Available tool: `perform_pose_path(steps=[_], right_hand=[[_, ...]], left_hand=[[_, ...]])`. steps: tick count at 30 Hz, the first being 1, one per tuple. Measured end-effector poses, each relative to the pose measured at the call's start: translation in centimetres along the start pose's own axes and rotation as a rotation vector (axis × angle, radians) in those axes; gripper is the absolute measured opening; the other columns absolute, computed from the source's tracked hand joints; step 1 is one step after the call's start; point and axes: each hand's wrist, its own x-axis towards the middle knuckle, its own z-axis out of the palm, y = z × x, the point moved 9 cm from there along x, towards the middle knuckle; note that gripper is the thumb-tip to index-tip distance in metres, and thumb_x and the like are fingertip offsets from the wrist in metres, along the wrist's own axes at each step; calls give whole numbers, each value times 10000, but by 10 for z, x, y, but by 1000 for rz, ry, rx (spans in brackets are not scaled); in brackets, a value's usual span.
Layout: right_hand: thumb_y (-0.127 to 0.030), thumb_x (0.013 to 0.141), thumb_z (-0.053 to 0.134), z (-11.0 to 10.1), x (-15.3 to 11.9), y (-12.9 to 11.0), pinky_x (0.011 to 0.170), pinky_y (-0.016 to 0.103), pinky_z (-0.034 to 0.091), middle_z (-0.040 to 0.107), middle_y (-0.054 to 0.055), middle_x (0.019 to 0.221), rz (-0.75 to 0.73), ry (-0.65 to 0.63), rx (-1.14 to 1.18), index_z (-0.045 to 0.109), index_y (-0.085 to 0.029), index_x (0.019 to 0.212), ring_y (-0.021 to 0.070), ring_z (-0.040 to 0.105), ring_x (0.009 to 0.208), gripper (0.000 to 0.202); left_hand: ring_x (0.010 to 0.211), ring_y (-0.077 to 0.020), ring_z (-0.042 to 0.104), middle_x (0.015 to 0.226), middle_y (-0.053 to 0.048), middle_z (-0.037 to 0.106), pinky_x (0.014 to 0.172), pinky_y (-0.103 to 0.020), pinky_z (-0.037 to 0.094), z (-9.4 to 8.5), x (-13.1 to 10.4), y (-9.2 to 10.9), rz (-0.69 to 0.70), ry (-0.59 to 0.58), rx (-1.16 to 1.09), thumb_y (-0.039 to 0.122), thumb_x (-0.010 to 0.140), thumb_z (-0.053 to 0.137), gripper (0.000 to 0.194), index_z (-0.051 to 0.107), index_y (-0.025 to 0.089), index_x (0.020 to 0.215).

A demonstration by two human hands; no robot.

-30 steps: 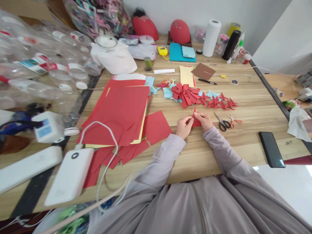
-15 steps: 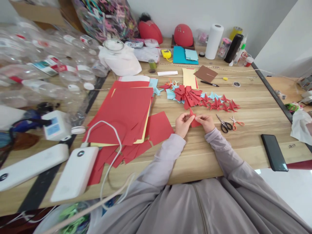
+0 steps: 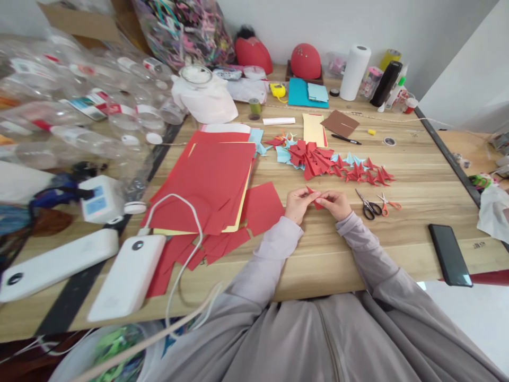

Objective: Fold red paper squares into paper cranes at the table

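Between my hands is a small piece of folded red paper, mostly covered by my fingers. My left hand pinches its left side, and my right hand pinches its right side, thumbs close together. Just beyond lies a pile of folded red paper pieces, with a row of red paper cranes and light blue ones running to the right. A stack of red paper sheets lies left of my hands, a red square sheet beside it. Black-handled scissors and orange-handled scissors rest to the right.
A phone lies near the right front edge. White power banks with a cable occupy the left front. Plastic bottles crowd the far left. A tape measure and a white roll stand at the back.
The folded red paper shows a different shape between my fingers; its upright point now leans left and less of it shows below. The view has shifted slightly.
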Motion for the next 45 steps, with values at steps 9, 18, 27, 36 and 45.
perform_pose_path(steps=[9, 18, 27, 36, 45], right_hand=[[-421, 547, 773, -3, -3, -3, 529, 261, 368, 562, -18, 508, -23, 69, -24, 584, -185, 468, 93, 440, 488, 313], [-369, 666, 701, -9, -7, -12, 559, 271, 402, 602, 4, 600, -167, 163, -242, 641, -194, 600, 120, 498, 548, 196], [-300, 759, 632, -12, -16, -34, 599, 282, 489, 629, 38, 744, -491, 258, -436, 695, -209, 803, 138, 579, 656, 119], [-256, 793, 603, -11, -27, -51, 662, 312, 524, 669, 56, 765, -634, 350, -559, 701, -215, 844, 165, 617, 716, 118], [-300, 802, 599, -9, -23, -48, 718, 307, 526, 721, 49, 836, -503, 271, -476, 710, -227, 887, 167, 649, 746, 158]], left_hand=[[654, -107, 597, 672, -4, 657, 685, -250, 477, -8, 5, -1, -11, 86, -106, 337, 583, 753, 215, 678, 161, 681], [678, -123, 611, 701, -19, 674, 721, -270, 479, -3, 6, 1, -9, -10, -159, 353, 635, 731, 207, 689, 158, 688], [741, -122, 619, 753, -23, 695, 788, -278, 476, 8, 3, 2, -71, -41, -336, 307, 559, 792, 229, 717, 172, 728], [698, -140, 637, 703, -30, 688, 791, -331, 508, 5, 2, 1, -113, -16, -416, 300, 546, 799, 223, 707, 146, 679], [692, -155, 641, 668, -29, 681, 748, -319, 506, 1, 2, 2, -97, 34, -350, 330, 514, 810, 246, 702, 153, 646]])
